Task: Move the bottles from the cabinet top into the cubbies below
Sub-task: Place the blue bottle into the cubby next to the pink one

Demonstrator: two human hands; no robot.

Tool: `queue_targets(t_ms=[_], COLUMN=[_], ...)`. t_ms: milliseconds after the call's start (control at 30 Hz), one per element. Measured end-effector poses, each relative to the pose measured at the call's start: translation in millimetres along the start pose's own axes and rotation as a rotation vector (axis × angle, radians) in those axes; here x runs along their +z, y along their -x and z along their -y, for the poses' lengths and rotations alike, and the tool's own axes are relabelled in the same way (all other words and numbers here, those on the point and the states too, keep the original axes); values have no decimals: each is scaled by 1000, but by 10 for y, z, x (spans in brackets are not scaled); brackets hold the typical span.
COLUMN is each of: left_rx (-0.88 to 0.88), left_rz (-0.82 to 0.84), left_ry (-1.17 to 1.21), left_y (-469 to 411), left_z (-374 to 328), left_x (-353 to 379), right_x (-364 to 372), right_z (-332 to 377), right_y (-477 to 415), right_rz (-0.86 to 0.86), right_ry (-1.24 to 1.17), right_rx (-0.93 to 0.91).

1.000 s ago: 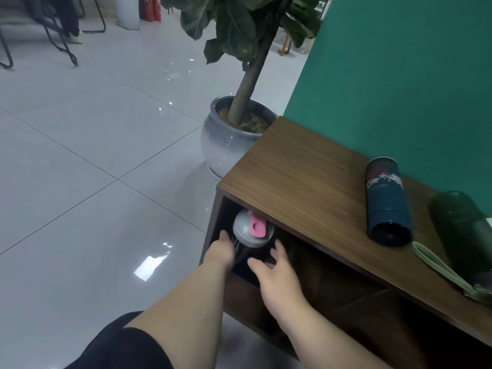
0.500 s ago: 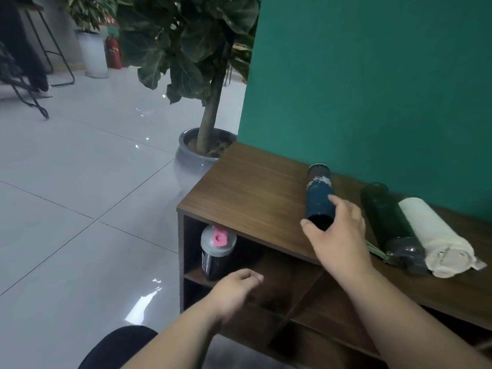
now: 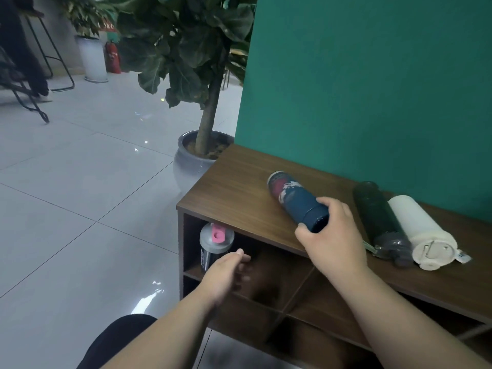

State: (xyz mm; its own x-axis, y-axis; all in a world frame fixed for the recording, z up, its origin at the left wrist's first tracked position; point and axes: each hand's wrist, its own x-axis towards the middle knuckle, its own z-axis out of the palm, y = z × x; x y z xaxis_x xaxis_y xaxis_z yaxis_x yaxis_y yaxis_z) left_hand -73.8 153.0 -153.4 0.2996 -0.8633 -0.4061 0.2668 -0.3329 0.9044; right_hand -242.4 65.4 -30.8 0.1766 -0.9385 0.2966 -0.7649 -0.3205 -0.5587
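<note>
Dim even indoor light, glare patches on glossy floor tiles, soft motion blur, wide-angle edge bending

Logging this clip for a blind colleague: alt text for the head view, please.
The right hand grips a blue bottle lying on the wooden cabinet top, beside a dark green bottle and a white bottle. The empty left hand hovers near a pink-lidded shaker standing in a cubby.

Bare forearms, no sleeves; black trousers (one knee).

A navy bottle patterned red and white is seen beside dark green and cream ones.
</note>
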Motion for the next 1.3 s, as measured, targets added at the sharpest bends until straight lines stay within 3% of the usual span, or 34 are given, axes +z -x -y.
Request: queue_targets(t_ms=[167, 300, 433, 700, 833, 1067, 1300], left_rx=[-166, -226, -281, -372, -410, -415, -395], left_rz=[-37, 79, 197, 44, -21, 16, 14], left_ry=[189, 308, 215, 136, 78, 129, 144], left_y=[35, 134, 176, -156, -346, -581, -794], left_z=[30, 102, 185, 450, 556, 528, 490], left_x=[13, 64, 126, 144, 205, 315, 385], right_x=[-469, -558, -320, 615, 940, 1242, 1456], right_z=[185, 115, -62, -472, -601, -591, -628], right_y=[642, 929, 1042, 1206, 1105, 755, 419], right_rz=[-78, -30, 74, 174, 162, 228, 182], right_ry=[-335, -404, -382, -619, -556, -367, -366], right_rx=[-28, -39, 16, 305, 379, 368, 426])
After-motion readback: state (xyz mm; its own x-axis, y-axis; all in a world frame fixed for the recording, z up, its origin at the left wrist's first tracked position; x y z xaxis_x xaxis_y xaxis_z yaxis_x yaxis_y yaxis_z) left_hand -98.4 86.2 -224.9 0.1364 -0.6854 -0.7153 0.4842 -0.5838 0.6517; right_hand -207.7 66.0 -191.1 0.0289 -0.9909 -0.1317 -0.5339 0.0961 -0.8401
